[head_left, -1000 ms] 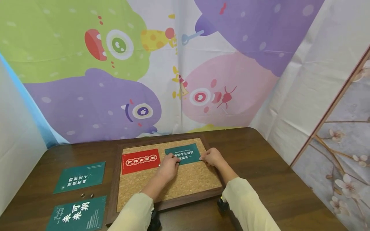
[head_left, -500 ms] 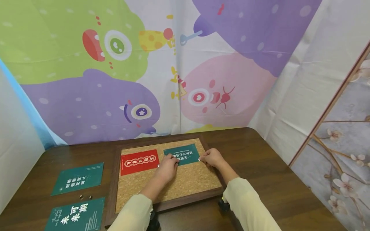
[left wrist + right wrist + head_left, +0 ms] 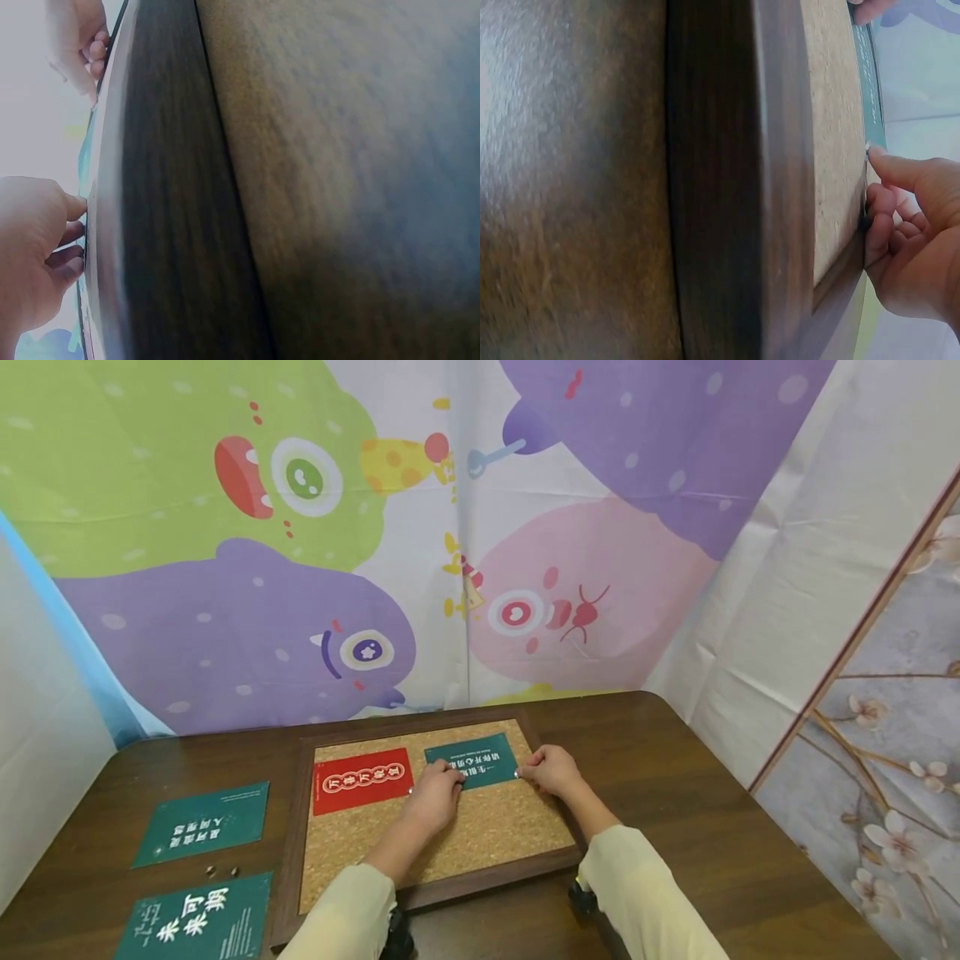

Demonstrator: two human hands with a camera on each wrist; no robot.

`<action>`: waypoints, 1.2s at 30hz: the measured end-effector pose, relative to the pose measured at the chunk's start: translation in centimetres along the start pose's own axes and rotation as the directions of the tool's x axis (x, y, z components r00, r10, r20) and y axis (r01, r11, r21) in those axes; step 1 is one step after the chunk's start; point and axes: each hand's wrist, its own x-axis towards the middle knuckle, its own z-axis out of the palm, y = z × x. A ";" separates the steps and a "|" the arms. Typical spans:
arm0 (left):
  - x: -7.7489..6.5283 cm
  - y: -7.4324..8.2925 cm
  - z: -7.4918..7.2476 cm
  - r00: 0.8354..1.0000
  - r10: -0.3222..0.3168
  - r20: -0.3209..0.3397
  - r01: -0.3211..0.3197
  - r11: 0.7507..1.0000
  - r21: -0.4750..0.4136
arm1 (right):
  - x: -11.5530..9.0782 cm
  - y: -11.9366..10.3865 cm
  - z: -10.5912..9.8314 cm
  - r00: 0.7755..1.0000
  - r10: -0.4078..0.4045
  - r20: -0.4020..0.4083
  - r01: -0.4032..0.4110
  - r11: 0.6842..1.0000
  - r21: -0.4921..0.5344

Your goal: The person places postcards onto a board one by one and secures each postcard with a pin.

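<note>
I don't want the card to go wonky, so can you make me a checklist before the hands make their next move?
1. Green card on the cork board: ok.
2. Left hand touching the card's lower edge: ok.
3. Right hand at its lower right corner: ok, with a shiny bit there.
4. Shiny bit fixed firmly: cannot tell, it is too small and partly covered.
5. Red card apart from the green card: ok, cork shows between them.
6. All cards on the board: not ok, two more green cards lie on the table.

Monster-print backdrop (image 3: 592,552) behind brown table (image 3: 667,802)
</note>
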 end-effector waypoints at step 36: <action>-0.1 0.0 0.2 1.000 -0.017 -0.019 0.017 1.000 0.009 | -0.9 2.1 0.0 0.957 -0.023 -0.289 0.040 0.998 0.053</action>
